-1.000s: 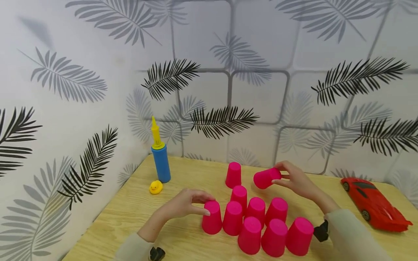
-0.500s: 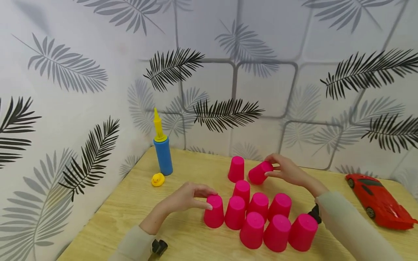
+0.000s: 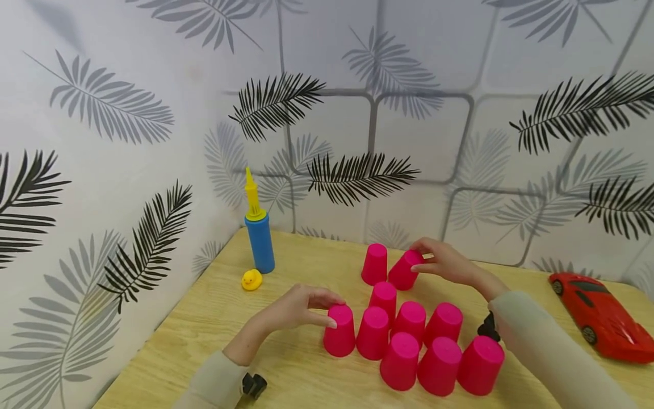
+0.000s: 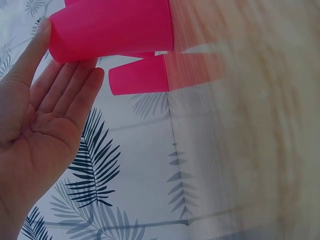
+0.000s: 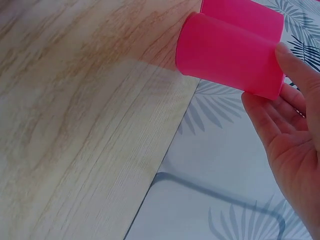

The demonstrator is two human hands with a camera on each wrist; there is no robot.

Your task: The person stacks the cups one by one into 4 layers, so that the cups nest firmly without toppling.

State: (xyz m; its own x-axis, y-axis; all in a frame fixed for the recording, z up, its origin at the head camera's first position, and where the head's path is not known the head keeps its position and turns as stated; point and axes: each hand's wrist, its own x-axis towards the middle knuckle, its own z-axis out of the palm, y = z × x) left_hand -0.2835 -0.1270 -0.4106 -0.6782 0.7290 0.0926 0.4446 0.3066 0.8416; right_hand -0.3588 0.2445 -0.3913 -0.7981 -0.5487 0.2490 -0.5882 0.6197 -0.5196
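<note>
My right hand (image 3: 441, 262) grips a pink cup (image 5: 230, 56) near its narrow closed end, thumb on one side and fingers on the other. That cup leans slightly, its wide rim down at the table, right beside another upside-down pink cup (image 3: 375, 264) at the back. At the front left, my left hand (image 3: 301, 309) holds the top of an upside-down pink cup (image 3: 339, 332) between thumb and fingers; this cup stands upright on its rim. Several more pink cups (image 3: 441, 366) stand upside down in a close group to its right.
A blue pump with a yellow nozzle (image 3: 260, 241) stands at the back left, a yellow rubber duck (image 3: 251, 279) in front of it. A red toy car (image 3: 603, 318) sits at the right. Leaf-patterned walls rise behind the wooden table (image 3: 204, 318) and along its left.
My right hand has brought its cup left and down beside the back cup, turning it from nearly sideways to almost upright. My left hand keeps its hold on the front-left cup.
</note>
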